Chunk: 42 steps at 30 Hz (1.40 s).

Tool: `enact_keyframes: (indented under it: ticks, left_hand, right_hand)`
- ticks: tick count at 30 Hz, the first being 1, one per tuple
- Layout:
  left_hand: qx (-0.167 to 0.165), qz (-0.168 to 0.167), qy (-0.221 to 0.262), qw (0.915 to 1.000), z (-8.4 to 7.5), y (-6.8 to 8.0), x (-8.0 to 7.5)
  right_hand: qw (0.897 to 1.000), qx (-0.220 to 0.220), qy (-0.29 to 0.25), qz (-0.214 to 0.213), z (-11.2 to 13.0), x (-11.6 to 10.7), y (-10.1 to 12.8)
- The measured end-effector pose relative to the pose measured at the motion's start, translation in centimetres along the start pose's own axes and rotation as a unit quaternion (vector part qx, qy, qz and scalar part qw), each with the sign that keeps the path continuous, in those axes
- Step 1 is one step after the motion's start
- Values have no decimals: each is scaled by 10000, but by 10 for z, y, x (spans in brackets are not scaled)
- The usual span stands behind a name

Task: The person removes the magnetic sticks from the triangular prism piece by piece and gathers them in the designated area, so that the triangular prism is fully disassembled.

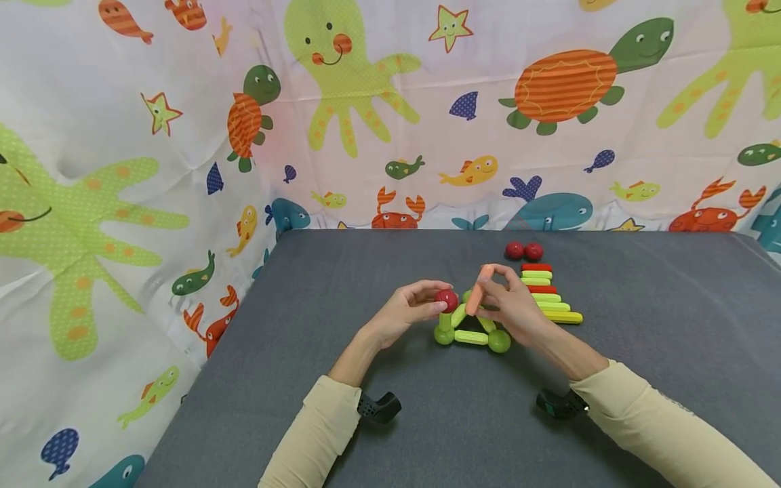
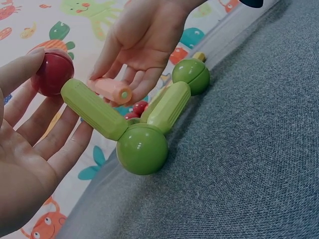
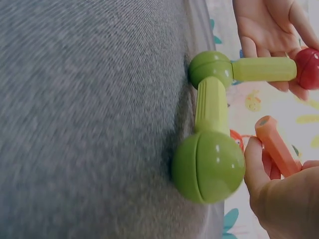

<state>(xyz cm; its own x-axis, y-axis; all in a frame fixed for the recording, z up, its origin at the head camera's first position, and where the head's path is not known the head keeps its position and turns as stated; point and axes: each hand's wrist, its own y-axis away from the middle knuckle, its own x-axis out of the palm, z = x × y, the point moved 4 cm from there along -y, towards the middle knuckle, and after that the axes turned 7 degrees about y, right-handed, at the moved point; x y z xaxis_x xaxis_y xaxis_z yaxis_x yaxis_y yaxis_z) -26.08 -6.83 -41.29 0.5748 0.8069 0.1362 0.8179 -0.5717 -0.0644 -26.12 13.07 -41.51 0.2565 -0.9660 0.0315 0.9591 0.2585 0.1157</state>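
Observation:
My left hand point(image 1: 399, 313) holds a red ball point(image 1: 447, 301) between thumb and fingers. In the left wrist view that ball sits on the upper end of a light green stick point(image 2: 94, 109), which rises from a green ball point(image 2: 142, 149). More light green sticks point(image 1: 471, 337) and green balls point(image 1: 499, 341) join into a triangular base on the table. Over this base, my right hand point(image 1: 515, 308) pinches a salmon-orange stick point(image 1: 478, 291), tilted and apart from the red ball. The right wrist view shows a hole or disc in the end of the orange stick point(image 3: 279, 145).
Right of the structure lies a row of red and light green sticks point(image 1: 543, 298), with a longer yellow stick point(image 1: 563, 316) nearest. Two red balls point(image 1: 523, 251) lie behind the row. A patterned cloth point(image 1: 366, 163) hangs behind and left of the grey table point(image 1: 274, 379).

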Motion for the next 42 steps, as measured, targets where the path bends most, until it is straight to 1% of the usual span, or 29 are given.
enact_keyframes:
  ticks: [5, 9, 15, 20, 29, 32, 38, 42]
  left_hand:
    - [-34, 9, -2, 10000, 0, -1, 0]
    - [-20, 22, 3, 10000, -1, 0, 0]
    - [-40, 43, 33, 10000, -2, 1, 0]
    - [-67, 63, 67, 9999, -3, 1, 0]
    - [-60, 97, 29, 9999, -4, 2, 1]
    - [-82, 62, -15, 9999, -4, 2, 1]
    - [-68, 57, -76, 9999, -4, 1, 2]
    - [-28, 79, -74, 9999, -4, 1, 2]
  right_hand:
    - [9996, 50, 89, -262, 2, -11, 5]
    - [9993, 76, 81, -352, 3, -20, 9]
    - [9979, 173, -427, -461, 2, -34, 17]
    - [9955, 236, -655, -648, 1, -47, 26]
    - [9870, 354, -1374, -761, -2, -70, 40]
    - [9852, 349, -1475, -805, -5, -76, 44]
    - [9842, 164, -1558, -823, -11, -87, 52]
    - [9820, 213, -1662, -877, -15, -93, 58]
